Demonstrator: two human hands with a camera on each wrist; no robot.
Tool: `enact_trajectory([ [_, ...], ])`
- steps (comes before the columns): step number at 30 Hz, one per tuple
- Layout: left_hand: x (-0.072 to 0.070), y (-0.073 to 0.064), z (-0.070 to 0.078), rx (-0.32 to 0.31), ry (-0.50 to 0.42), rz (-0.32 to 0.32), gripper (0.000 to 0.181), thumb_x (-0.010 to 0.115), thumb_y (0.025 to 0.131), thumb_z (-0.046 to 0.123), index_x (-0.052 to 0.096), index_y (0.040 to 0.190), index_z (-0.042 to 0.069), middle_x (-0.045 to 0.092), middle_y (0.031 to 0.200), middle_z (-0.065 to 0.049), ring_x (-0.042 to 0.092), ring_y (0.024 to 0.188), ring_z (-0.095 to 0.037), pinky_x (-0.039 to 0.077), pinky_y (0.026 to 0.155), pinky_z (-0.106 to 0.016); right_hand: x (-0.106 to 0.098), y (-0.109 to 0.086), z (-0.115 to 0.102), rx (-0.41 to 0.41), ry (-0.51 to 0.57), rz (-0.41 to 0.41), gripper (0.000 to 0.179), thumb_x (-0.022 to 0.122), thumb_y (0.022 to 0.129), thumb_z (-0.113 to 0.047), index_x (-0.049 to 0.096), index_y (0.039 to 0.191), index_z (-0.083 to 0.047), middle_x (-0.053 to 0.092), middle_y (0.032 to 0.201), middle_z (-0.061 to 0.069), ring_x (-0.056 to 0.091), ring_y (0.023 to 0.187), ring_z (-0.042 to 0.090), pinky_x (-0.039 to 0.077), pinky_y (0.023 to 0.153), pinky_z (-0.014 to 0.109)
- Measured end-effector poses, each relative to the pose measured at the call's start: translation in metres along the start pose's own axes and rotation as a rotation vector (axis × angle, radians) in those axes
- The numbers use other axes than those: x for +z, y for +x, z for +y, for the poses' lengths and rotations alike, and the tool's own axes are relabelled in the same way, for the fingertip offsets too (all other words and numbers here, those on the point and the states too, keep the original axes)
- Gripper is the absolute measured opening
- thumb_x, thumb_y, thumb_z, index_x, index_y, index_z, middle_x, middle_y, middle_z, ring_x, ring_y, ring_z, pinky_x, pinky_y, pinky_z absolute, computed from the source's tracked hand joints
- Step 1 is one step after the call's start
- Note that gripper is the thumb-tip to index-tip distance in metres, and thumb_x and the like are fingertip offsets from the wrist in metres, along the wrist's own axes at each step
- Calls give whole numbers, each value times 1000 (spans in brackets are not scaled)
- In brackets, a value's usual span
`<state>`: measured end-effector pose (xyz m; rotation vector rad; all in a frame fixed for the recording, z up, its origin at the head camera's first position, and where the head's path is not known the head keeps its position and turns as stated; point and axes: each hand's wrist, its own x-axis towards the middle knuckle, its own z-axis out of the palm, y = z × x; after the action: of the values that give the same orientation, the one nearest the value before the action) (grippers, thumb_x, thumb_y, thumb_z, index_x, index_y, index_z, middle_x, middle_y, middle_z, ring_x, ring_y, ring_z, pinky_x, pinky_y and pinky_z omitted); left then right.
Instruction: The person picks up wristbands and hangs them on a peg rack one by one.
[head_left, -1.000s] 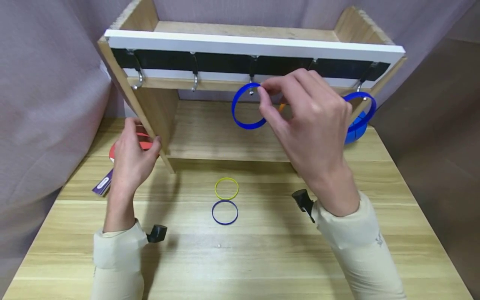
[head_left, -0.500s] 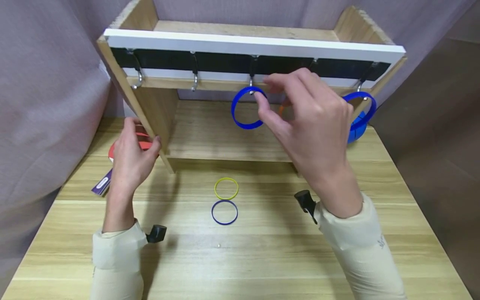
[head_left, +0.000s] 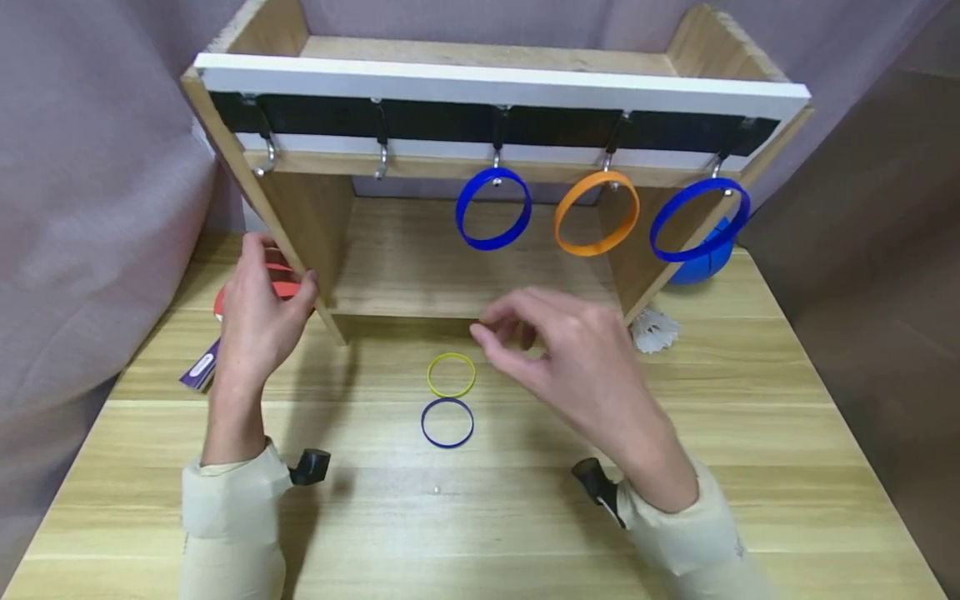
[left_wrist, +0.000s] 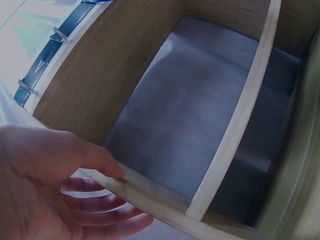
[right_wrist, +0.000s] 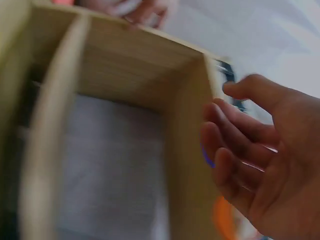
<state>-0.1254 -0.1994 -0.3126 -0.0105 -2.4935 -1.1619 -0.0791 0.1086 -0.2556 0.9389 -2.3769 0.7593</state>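
Note:
My left hand [head_left: 258,321] grips the left side panel of the wooden shelf [head_left: 300,225]; the left wrist view shows its thumb over the panel's edge and the fingers outside. My right hand [head_left: 577,358] hovers before the shelf, fingers loosely curled, holding nothing. A blue ring [head_left: 491,244] hangs on the middle hook, an orange ring [head_left: 596,249] on the hook to its right, and another blue ring [head_left: 697,252] on the rightmost hook. On the table below lie a thin yellow ring [head_left: 430,372] and a thin dark blue ring [head_left: 447,446], close together.
Two bare hooks, a left-end hook [head_left: 268,157] and its neighbour [head_left: 382,161], line the rail. Left of the shelf lies a red paddle with a purple handle [head_left: 201,367]. A blue ball [head_left: 703,265] and a white frilled object [head_left: 655,331] sit at the right.
My right hand has let go of the blue ring, which hangs on the middle hook, and moved down toward the table. The orange ring has come into full view. The left hand stays on the shelf.

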Motion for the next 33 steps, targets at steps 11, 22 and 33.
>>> enact_trajectory([
  [11,1,0,0,-6,0,6,39,63,91,10,45,123,-2,60,111,-16,62,99,-28,45,67,-10,92,-32,50,393,-40,-379,7,71,88,-21,74,91,-16,63,72,-12,53,56,5,44,48,24],
  [22,0,0,0,-9,-1,7,40,63,91,11,45,124,-2,60,111,-16,62,99,-28,45,68,-9,126,-44,78,568,-26,-495,15,73,86,-32,74,91,-18,62,71,-12,58,66,10,47,61,33],
  [33,0,0,0,-7,11,12,39,63,91,11,45,123,-2,61,111,-16,62,100,-28,44,68,-9,129,-46,82,560,-19,-490,7,74,86,-26,74,84,-19,60,65,-13,57,61,8,48,61,32],
])
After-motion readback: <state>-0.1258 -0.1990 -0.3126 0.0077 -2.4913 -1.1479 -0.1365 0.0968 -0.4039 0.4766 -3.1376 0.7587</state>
